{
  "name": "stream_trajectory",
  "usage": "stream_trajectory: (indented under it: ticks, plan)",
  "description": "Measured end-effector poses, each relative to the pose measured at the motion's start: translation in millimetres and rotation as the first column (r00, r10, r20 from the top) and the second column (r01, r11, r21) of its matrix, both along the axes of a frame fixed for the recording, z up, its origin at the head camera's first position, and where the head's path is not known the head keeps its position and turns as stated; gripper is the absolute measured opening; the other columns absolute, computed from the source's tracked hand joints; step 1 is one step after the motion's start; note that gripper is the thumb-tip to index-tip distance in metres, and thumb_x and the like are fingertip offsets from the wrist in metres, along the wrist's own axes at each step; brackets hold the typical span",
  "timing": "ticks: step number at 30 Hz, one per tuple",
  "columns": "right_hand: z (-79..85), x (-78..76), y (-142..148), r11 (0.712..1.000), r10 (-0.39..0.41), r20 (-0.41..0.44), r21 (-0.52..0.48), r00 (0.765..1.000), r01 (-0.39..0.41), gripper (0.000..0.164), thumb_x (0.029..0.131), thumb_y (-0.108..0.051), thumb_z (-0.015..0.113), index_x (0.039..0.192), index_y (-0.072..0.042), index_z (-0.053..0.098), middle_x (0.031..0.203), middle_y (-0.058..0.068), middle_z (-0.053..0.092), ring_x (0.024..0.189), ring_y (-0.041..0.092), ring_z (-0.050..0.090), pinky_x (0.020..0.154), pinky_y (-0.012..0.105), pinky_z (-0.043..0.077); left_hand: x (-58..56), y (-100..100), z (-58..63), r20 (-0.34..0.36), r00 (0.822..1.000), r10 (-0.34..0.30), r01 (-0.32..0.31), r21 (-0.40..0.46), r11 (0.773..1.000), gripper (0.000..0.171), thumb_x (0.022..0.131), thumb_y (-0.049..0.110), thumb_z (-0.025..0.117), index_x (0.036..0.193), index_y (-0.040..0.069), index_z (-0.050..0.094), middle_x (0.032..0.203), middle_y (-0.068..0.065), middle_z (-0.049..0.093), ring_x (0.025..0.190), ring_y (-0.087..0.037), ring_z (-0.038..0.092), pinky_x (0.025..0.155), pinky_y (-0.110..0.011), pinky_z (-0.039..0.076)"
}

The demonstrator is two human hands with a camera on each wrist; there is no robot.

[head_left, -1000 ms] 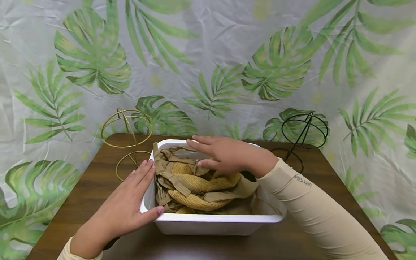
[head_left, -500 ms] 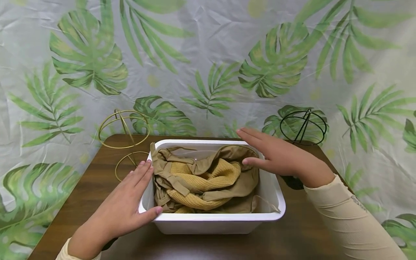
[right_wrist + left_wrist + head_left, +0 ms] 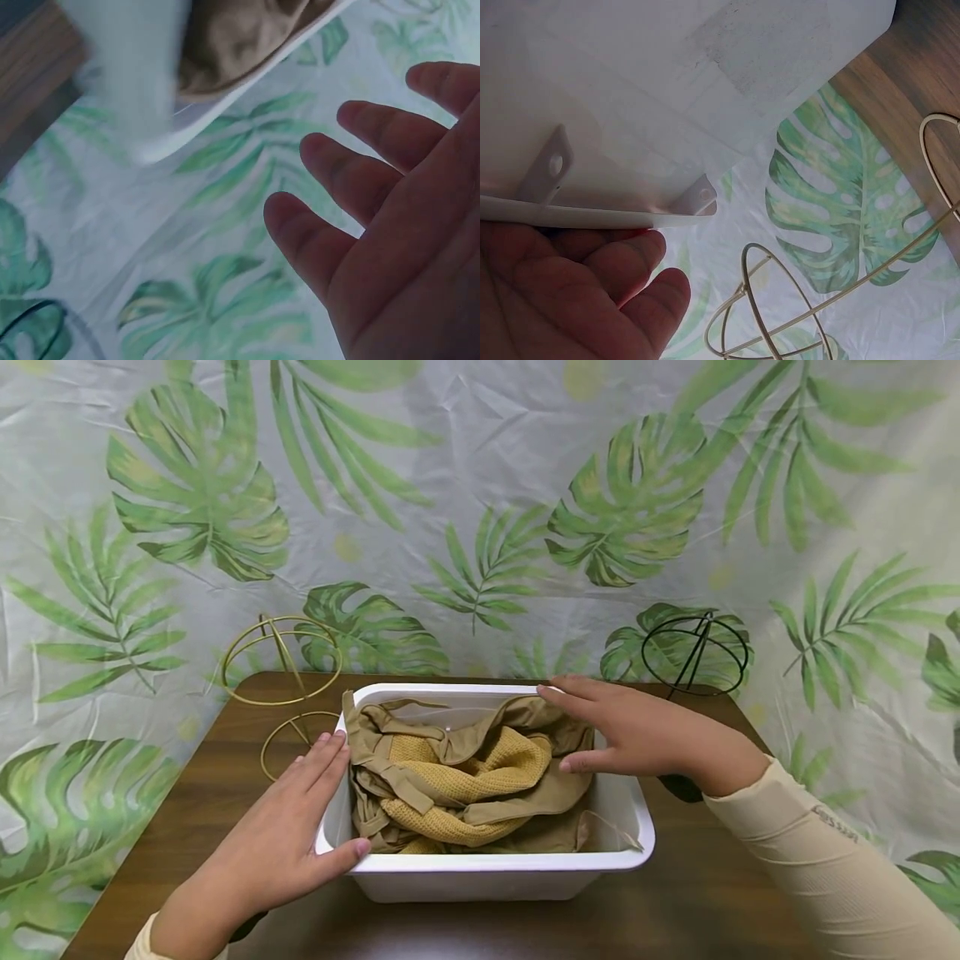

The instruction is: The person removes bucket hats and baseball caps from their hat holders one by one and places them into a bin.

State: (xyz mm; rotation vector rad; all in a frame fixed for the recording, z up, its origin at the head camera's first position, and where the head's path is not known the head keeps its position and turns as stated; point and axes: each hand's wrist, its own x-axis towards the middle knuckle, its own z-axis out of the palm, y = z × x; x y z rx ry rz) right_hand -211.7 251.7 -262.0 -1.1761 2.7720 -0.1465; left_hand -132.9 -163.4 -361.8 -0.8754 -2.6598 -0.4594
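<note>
A white plastic tub stands at the middle of the table in the head view. Crumpled inside it is tan cloth with mustard-yellow knit fabric folded through it. My left hand rests along the tub's left rim, fingers straight and thumb over the front corner. In the left wrist view its fingers touch the underside of the rim. Over the right end of the tub, my right hand spreads its fingers and holds nothing. The right wrist view shows those fingers apart from the rim.
Behind the tub on the left stands a gold wire stand; a black wire stand is at the back right, partly hidden by my right hand. A leaf-printed cloth hangs behind the brown wooden table.
My right hand has moved right from over the cloth's middle to the tub's right end, then dipped slightly, uncovering the fabric. The left hand stays on the rim.
</note>
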Motion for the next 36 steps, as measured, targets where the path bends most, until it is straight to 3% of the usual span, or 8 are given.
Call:
stream_trajectory:
  ticks: [8,14,18,25,30,33,36]
  plan:
    - [8.2,-10.2,-45,0.995,0.046,0.098,0.088,0.994,-0.055,0.090,0.090,-0.066,0.055,0.159,-0.017,0.025,0.162,0.014,0.022,0.147,0.034,0.024,0.113,0.054,0.029,-1.4,1,-2.4,-0.025,1.000,-0.006,0.006,0.011,1.000,0.092,0.086,0.055,0.067,0.145,-0.011,0.040,0.157,-0.022,0.030,0.145,-0.037,0.027,0.119,-0.032,0.009]
    - [-9.7,-11.0,-56,0.981,-0.001,0.172,0.193,0.985,-0.032,0.089,0.090,-0.063,0.059,0.159,-0.015,0.026,0.162,0.016,0.021,0.147,0.034,0.021,0.114,0.052,0.027,-2.7,4,-2.8,-0.035,0.999,-0.024,0.024,0.008,1.000,0.093,0.086,0.056,0.066,0.145,-0.011,0.040,0.157,-0.023,0.030,0.145,-0.038,0.027,0.120,-0.032,0.010]
    - [-19.1,-13.0,-58,0.981,-0.008,0.193,0.193,0.981,-0.030,0.087,0.091,-0.059,0.062,0.158,-0.014,0.029,0.161,0.016,0.025,0.145,0.035,0.026,0.114,0.051,0.028,-1.7,4,-2.4,-0.039,0.999,-0.023,0.023,0.011,1.000,0.093,0.086,0.056,0.066,0.145,-0.011,0.040,0.157,-0.023,0.030,0.144,-0.038,0.028,0.119,-0.030,0.009]
    - [-38.6,-26.3,-67,0.966,-0.075,0.306,0.257,0.949,-0.007,0.086,0.091,-0.057,0.063,0.159,-0.018,0.027,0.160,0.011,0.029,0.139,0.032,0.038,0.112,0.046,0.033,-0.4,3,-1.9,-0.010,1.000,-0.018,0.018,0.015,1.000,0.093,0.087,0.055,0.066,0.147,-0.010,0.038,0.158,-0.022,0.028,0.146,-0.037,0.025,0.119,-0.028,0.006]
    - [-49.2,-33.8,-72,0.955,-0.057,0.325,0.294,0.944,-0.044,0.084,0.092,-0.054,0.062,0.158,-0.015,0.027,0.157,0.013,0.034,0.139,0.030,0.039,0.113,0.042,0.032,-2.5,2,-0.9,-0.031,0.999,-0.019,0.020,0.017,1.000,0.093,0.086,0.055,0.067,0.146,-0.011,0.038,0.158,-0.022,0.029,0.146,-0.037,0.026,0.119,-0.029,0.006]
    - [-46.3,-35.8,-71,0.961,-0.064,0.367,0.274,0.928,-0.042,0.085,0.092,-0.054,0.063,0.159,-0.017,0.025,0.159,0.010,0.031,0.142,0.028,0.035,0.114,0.042,0.030,-3.0,2,-0.7,-0.029,0.999,-0.017,0.018,0.017,1.000,0.093,0.086,0.055,0.066,0.147,-0.010,0.038,0.158,-0.022,0.029,0.146,-0.037,0.026,0.119,-0.029,0.007]
    - [-32.2,-34.5,-65,0.976,-0.052,0.407,0.213,0.912,-0.040,0.090,0.090,-0.054,0.067,0.159,-0.016,0.024,0.160,0.010,0.027,0.144,0.028,0.030,0.115,0.044,0.028,-2.4,1,-1.0,-0.027,0.999,-0.016,0.017,0.015,1.000,0.093,0.086,0.055,0.066,0.146,-0.011,0.038,0.158,-0.022,0.029,0.146,-0.037,0.025,0.119,-0.028,0.006]
